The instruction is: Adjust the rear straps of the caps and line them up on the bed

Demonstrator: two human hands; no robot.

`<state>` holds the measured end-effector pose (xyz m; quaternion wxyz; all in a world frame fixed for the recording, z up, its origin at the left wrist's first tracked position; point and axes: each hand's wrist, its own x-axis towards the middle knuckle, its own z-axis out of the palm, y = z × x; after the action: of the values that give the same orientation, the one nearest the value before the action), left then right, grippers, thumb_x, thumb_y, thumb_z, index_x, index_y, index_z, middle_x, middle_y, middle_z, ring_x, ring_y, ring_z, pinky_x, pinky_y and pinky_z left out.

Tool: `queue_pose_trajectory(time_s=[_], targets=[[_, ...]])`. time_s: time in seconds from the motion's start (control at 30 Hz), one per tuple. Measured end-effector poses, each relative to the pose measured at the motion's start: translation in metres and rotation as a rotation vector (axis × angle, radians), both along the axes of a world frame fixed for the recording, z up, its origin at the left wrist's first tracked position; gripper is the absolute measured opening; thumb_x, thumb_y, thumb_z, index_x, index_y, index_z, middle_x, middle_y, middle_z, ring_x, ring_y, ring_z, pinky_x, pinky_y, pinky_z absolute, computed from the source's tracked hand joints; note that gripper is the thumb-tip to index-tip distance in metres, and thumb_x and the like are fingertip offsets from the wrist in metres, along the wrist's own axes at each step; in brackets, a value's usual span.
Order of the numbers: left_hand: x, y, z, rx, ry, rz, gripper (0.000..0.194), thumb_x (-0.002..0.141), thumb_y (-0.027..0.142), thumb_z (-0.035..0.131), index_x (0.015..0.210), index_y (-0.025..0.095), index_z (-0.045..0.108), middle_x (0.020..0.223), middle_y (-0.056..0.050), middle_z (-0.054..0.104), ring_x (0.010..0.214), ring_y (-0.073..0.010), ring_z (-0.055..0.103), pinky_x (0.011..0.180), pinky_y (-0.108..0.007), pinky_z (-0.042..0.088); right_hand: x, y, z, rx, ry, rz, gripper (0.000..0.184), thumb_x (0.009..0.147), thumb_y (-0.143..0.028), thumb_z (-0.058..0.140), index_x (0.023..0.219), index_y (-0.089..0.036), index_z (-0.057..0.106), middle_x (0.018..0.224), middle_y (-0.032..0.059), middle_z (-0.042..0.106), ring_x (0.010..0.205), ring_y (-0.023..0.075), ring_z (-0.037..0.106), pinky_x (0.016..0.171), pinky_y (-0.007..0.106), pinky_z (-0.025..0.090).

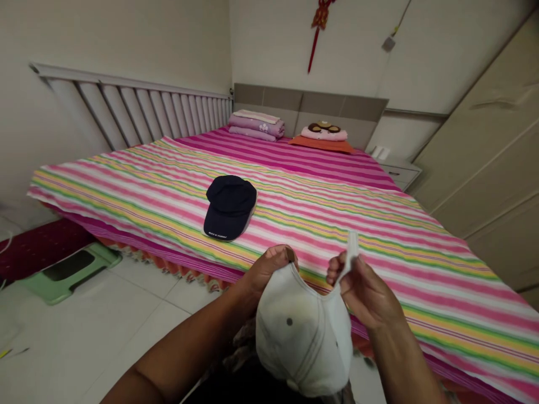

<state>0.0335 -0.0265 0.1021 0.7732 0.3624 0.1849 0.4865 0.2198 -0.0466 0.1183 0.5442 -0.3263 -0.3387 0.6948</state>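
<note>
A white baseball cap hangs between my two hands in front of the bed, with its back opening uppermost. My left hand pinches one side of that opening, where a small brown tab shows at the fingertips. The other side is gripped by my right hand, and a white strap end sticks up from its fingers. The strap is undone, leaving a gap between the two sides. Past my left hand, a dark navy cap lies on the striped bedsheet, its brim with small white lettering facing me.
Folded purple bedding and a pink pillow on orange cloth lie near the headboard. A slatted rail borders the bed's left side. A green stool stands on the tiled floor at left; a nightstand is at right.
</note>
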Motion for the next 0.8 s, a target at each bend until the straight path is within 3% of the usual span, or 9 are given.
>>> queue_pose_trajectory(time_s=[0.1, 0.17, 0.27, 0.33, 0.5, 0.6, 0.67, 0.8], targets=[[-0.008, 0.003, 0.002, -0.070, -0.008, 0.083, 0.036, 0.056, 0.044, 0.073, 0.062, 0.015, 0.053, 0.046, 0.005, 0.045, 0.040, -0.0055, 0.039, 0.042, -0.019, 0.027, -0.008, -0.002, -0.016, -0.088, -0.061, 0.365, 0.041, 0.055, -0.041, 0.077, 0.083, -0.014, 0.063, 0.071, 0.0056, 0.066, 0.066, 0.0189, 0.062, 0.060, 0.028, 0.047], [-0.017, 0.007, 0.004, -0.139, 0.034, 0.128, 0.031, 0.063, 0.041, 0.069, 0.065, 0.014, 0.054, 0.046, 0.005, 0.044, 0.038, -0.0044, 0.037, 0.040, -0.018, 0.026, -0.014, -0.004, -0.026, -0.131, -0.059, 0.494, 0.039, 0.054, -0.035, 0.078, 0.083, -0.013, 0.063, 0.068, 0.0055, 0.066, 0.062, 0.0188, 0.063, 0.061, 0.028, 0.047], [-0.034, 0.015, 0.004, -0.242, 0.008, 0.144, 0.028, 0.066, 0.040, 0.067, 0.068, 0.014, 0.057, 0.050, 0.004, 0.050, 0.041, -0.0057, 0.043, 0.043, -0.018, 0.032, -0.022, -0.001, -0.032, -0.128, 0.020, 0.353, 0.028, 0.055, -0.027, 0.079, 0.076, -0.015, 0.063, 0.061, 0.0013, 0.065, 0.052, 0.0133, 0.060, 0.054, 0.022, 0.046], [-0.048, 0.021, 0.000, -0.222, -0.078, 0.119, 0.028, 0.062, 0.037, 0.069, 0.072, 0.012, 0.060, 0.057, 0.001, 0.057, 0.049, -0.0089, 0.052, 0.050, -0.020, 0.040, -0.028, 0.007, -0.030, -0.114, 0.058, 0.215, 0.024, 0.055, -0.026, 0.079, 0.068, -0.016, 0.061, 0.054, -0.0017, 0.061, 0.044, 0.0094, 0.055, 0.045, 0.017, 0.042], [-0.076, 0.020, -0.032, -0.113, -0.117, 0.053, 0.022, 0.057, 0.019, 0.072, 0.075, 0.009, 0.064, 0.063, -0.004, 0.064, 0.054, -0.0109, 0.057, 0.054, -0.020, 0.043, -0.042, 0.032, -0.019, -0.110, 0.034, 0.080, 0.027, 0.053, -0.025, 0.081, 0.068, -0.017, 0.061, 0.050, -0.0038, 0.058, 0.041, 0.0077, 0.052, 0.041, 0.016, 0.042], [-0.086, 0.010, -0.057, -0.136, -0.080, 0.108, 0.017, 0.065, 0.023, 0.070, 0.076, 0.011, 0.066, 0.060, -0.004, 0.064, 0.053, -0.0117, 0.058, 0.054, -0.021, 0.043, -0.047, 0.042, -0.021, -0.097, 0.034, 0.131, 0.023, 0.057, -0.025, 0.079, 0.071, -0.019, 0.062, 0.052, -0.0034, 0.059, 0.042, 0.0081, 0.053, 0.042, 0.016, 0.042], [-0.091, 0.004, -0.069, -0.142, -0.088, 0.191, 0.018, 0.068, 0.027, 0.068, 0.079, 0.013, 0.066, 0.061, -0.004, 0.065, 0.052, -0.0114, 0.058, 0.053, -0.020, 0.043, -0.048, 0.045, -0.027, -0.084, 0.022, 0.268, 0.023, 0.061, -0.026, 0.077, 0.080, -0.019, 0.065, 0.058, -0.0003, 0.063, 0.048, 0.0111, 0.058, 0.047, 0.018, 0.044], [-0.108, 0.006, -0.070, -0.174, -0.015, 0.383, 0.024, 0.072, 0.030, 0.065, 0.092, 0.016, 0.066, 0.070, -0.004, 0.068, 0.058, -0.0123, 0.061, 0.056, -0.021, 0.044, -0.057, 0.051, -0.039, -0.059, -0.009, 0.527, 0.034, 0.068, -0.028, 0.071, 0.100, -0.019, 0.064, 0.073, 0.0078, 0.070, 0.067, 0.0213, 0.066, 0.062, 0.030, 0.049]])
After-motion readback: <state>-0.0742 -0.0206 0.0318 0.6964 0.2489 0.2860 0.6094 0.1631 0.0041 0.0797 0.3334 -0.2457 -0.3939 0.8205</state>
